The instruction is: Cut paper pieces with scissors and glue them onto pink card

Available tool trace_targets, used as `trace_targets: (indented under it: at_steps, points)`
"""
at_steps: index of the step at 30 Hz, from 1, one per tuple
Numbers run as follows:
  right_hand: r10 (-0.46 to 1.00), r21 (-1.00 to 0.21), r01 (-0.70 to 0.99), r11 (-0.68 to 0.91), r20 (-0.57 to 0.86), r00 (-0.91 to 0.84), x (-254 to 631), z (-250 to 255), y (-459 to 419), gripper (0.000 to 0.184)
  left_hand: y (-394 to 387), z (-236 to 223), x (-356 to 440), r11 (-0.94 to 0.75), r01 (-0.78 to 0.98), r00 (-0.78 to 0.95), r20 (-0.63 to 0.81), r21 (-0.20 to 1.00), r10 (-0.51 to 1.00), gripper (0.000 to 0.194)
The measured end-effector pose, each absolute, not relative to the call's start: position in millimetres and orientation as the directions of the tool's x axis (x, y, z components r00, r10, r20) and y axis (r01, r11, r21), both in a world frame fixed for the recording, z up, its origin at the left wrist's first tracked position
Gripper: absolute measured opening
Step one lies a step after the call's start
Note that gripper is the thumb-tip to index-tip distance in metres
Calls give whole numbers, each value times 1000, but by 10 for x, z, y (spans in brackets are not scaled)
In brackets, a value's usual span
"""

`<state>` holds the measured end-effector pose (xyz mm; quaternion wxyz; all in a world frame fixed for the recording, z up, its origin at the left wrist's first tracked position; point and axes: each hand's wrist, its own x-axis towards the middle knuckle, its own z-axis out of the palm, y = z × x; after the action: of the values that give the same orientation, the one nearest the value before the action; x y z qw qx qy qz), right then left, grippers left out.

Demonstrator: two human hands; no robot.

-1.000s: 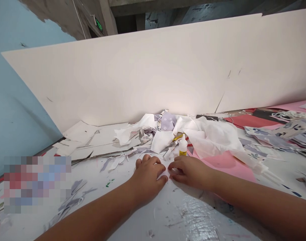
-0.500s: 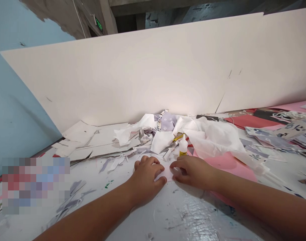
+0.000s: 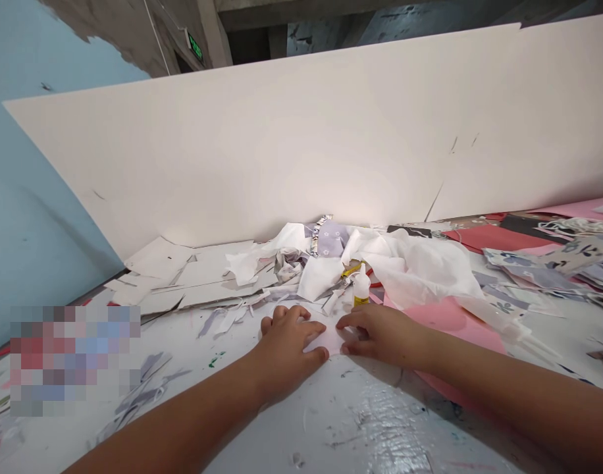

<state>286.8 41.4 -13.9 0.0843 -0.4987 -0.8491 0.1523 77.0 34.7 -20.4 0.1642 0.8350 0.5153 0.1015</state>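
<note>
Left hand and right hand lie open, pressing a pale-pink paper piece, apparently folded, onto the white paint-flecked desk. Slippage could crease it; a careless reach could topple the white yellow-banded glue bottle just beyond it.

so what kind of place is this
It looks like a craft or paper-cutting workspace, perhaps in an unfinished building: a paint-spattered white table holds a small glue bottle, pink card sheets and cut printed paper scraps, with bare concrete overhead.

pixelated patch — contents unreadable | paper — partly under left hand, right hand
</note>
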Motion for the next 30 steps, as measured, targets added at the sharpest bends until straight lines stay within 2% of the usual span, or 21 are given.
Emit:
trace_targets:
  at_steps: [4, 9, 14, 21, 30]
  points:
    - [882, -386, 821, 422, -36, -470, 2892, -110, 411, 34, 348, -208, 721, -339, 845, 392, -47, 415, 919, 36]
    - [863, -359, 800, 481, 32, -505, 2816, -148, 414, 27, 340, -234, 816, -444, 812, 456, 63, 379, 888, 31]
    - [845, -341, 785, 517, 57, -532, 2770, -189, 427, 22, 335, -246, 879, -488, 792, 488, 99, 366, 867, 29]
    - [849, -347, 791, 504, 31, -528, 2827, -189, 438, 30, 355, -204, 793, -420, 817, 447, 25, 396, 894, 30]
    - [853, -358, 802, 478, -30, -522, 2891, -90, 424, 28, 364, -138, 735, -400, 838, 440, -25, 371, 898, 31]
